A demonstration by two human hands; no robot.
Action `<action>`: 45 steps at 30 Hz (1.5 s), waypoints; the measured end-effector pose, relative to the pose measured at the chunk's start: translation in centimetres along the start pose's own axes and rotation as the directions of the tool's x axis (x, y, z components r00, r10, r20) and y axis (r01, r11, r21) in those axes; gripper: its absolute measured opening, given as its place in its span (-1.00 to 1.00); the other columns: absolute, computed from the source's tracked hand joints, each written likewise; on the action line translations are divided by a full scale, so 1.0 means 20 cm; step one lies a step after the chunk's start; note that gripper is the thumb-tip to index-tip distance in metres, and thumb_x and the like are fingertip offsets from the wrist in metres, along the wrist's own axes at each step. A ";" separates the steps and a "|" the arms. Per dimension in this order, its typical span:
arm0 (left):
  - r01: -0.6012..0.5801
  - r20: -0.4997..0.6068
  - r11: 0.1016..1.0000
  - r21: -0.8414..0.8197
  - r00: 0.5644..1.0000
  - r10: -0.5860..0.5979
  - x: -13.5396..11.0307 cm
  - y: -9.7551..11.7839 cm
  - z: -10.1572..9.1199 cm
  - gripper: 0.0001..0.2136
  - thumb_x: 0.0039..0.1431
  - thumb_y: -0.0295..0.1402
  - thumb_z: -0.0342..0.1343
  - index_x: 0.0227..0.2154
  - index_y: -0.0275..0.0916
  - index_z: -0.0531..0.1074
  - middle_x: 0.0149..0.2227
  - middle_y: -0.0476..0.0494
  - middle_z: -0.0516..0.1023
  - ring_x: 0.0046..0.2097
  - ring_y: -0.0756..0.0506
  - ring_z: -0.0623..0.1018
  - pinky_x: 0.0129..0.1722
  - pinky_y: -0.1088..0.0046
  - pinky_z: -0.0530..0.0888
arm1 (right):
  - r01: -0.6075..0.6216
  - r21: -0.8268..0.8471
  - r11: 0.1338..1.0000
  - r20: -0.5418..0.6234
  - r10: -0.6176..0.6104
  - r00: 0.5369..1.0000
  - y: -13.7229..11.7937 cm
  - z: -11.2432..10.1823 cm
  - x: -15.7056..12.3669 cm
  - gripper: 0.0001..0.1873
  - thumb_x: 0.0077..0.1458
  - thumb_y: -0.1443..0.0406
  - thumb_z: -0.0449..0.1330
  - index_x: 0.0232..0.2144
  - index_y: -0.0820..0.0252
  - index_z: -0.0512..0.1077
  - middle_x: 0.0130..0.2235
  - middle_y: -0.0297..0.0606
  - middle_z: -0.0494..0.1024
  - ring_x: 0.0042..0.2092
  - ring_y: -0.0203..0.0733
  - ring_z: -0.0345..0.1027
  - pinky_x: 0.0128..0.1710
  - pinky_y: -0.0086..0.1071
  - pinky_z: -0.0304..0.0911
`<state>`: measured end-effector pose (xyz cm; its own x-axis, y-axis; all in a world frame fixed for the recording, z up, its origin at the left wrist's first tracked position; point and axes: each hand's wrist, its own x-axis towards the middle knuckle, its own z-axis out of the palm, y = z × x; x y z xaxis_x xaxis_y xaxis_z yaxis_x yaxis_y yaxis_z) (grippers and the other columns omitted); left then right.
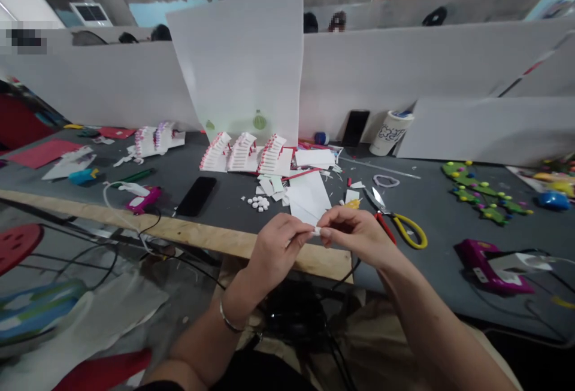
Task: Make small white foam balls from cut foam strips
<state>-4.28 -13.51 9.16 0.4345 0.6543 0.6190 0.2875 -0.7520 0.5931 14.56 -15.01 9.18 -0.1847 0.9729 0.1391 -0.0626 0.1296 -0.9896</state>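
Pinched between the fingertips of my left hand (281,241) and my right hand (353,232) is a small white piece (317,232); its exact kind is too small to make out. Both hands are closed on it, just above the table's front edge. Just beyond them lies a white paper sheet (309,192). Left of the sheet is a cluster of small white rounded pieces (257,203), with paper scraps (271,185) behind. Scissors (409,230) with one yellow and one red handle lie open, partly behind my right hand.
White folded paper stair shapes with red edges (245,154) stand at the back. A phone (196,196) lies left; another phone (356,127) leans near a white cup (390,133). Magenta glue guns (144,199) sit at both sides. Green felt shapes (483,190) lie right.
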 end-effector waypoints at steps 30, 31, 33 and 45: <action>0.569 0.203 0.432 -0.700 0.738 -0.644 0.02 -0.03 0.07 -0.68 -0.23 -0.17 0.41 -0.50 -0.29 0.49 -0.52 0.02 0.46 -0.46 0.07 0.36 -0.40 0.55 0.33 | 0.403 -0.557 0.726 0.124 -0.406 0.905 -0.01 0.01 -0.02 -0.83 0.16 0.27 0.16 -0.19 0.10 0.48 -0.38 -0.30 0.53 -0.40 -0.30 0.39 -0.37 -0.43 0.31; 0.575 0.204 0.451 -0.682 0.743 -0.638 0.02 -0.03 0.07 -0.67 -0.23 -0.16 0.40 -0.50 -0.29 0.49 -0.53 0.02 0.45 -0.46 0.07 0.36 -0.39 0.54 0.33 | 0.423 -0.585 0.692 0.145 -0.424 0.894 -0.01 0.02 -0.02 -0.85 0.17 0.28 0.15 -0.22 0.10 0.49 -0.38 -0.31 0.52 -0.41 -0.30 0.38 -0.38 -0.44 0.31; 0.584 0.205 0.514 -0.628 0.762 -0.614 0.03 -0.03 0.07 -0.67 -0.21 -0.13 0.38 -0.51 -0.29 0.49 -0.54 0.02 0.45 -0.45 0.05 0.36 -0.38 0.52 0.33 | 0.434 -0.624 0.650 0.145 -0.449 0.881 -0.01 0.02 -0.02 -0.88 0.18 0.28 0.14 -0.29 0.10 0.49 -0.38 -0.30 0.53 -0.41 -0.31 0.38 -0.37 -0.45 0.30; 0.392 -0.032 0.889 -0.235 0.911 -0.410 0.04 0.01 0.03 -0.80 0.07 -0.20 0.23 -0.43 -0.24 0.47 -0.48 0.00 0.45 -0.44 0.01 0.40 -0.40 0.52 0.35 | 0.430 -0.650 0.626 0.135 -0.462 0.877 0.02 0.00 0.04 -0.93 0.18 0.35 0.13 -0.33 0.14 0.42 -0.37 -0.30 0.52 -0.38 -0.29 0.40 -0.38 -0.45 0.29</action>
<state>-3.42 -13.29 9.47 0.2503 0.9075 0.3372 0.2258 -0.3934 0.8912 14.41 -14.26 8.80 -0.2657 0.7672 0.5837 0.5194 0.6240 -0.5838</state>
